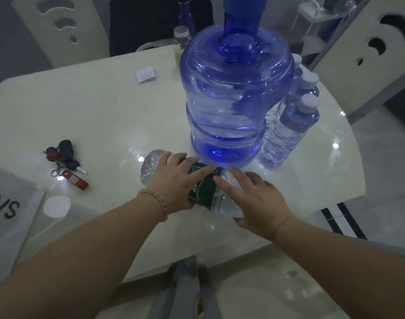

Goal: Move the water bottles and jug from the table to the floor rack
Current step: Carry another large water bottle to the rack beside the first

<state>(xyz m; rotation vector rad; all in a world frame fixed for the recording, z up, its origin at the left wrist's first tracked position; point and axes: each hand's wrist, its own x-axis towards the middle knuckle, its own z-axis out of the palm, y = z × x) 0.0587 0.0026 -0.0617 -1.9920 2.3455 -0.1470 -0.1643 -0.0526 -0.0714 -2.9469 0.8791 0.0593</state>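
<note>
A clear water bottle with a green label (205,187) lies on its side on the white table (105,116), just in front of the big blue jug (233,100). My left hand (176,180) wraps over the bottle's bottom half. My right hand (254,199) rests on its other half with fingers spread, thumb underneath. The jug stands upright with a blue cap. To its right stand three upright clear bottles with white caps, the nearest bottle (286,132) closest to me. A white wire rack (316,17) shows at the top right, beyond the table.
A bunch of keys with a red fob (66,162) lies at the left. A folded paper (146,74) sits behind it. A small jar (181,42) and a dark blue bottle (185,14) stand at the far edge. White chairs (369,54) flank the table.
</note>
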